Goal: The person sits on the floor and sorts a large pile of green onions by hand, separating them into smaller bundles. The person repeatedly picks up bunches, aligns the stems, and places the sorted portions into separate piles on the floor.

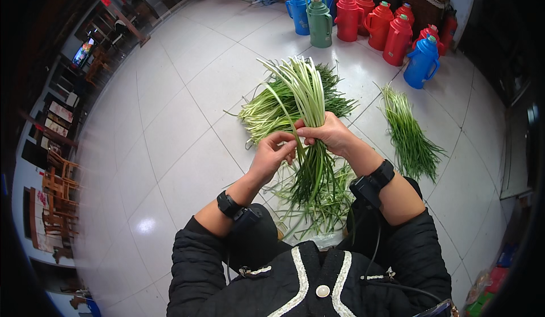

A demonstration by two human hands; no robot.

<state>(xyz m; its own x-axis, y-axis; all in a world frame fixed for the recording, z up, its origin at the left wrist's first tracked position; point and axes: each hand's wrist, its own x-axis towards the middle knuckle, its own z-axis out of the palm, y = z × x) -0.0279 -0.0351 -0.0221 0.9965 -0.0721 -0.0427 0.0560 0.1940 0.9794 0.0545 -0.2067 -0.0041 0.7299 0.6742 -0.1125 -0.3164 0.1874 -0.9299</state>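
My right hand is wrapped round the middle of a bunch of garlic chives, held upright with pale stems at the top and dark green leaves hanging below. Against the bunch's left side, my left hand is closed in a pinch on a single chive strand that stands out from the rest. Just beyond both hands a large pile of chives lies on the floor, partly hidden by the bunch. Loose chive scraps are scattered below the hands, between my knees.
A tidy smaller bundle of chives lies on the tiled floor to the right. Several thermos flasks stand at the back right, among them a green flask, a red flask and a blue flask. Wooden chairs line the far left.
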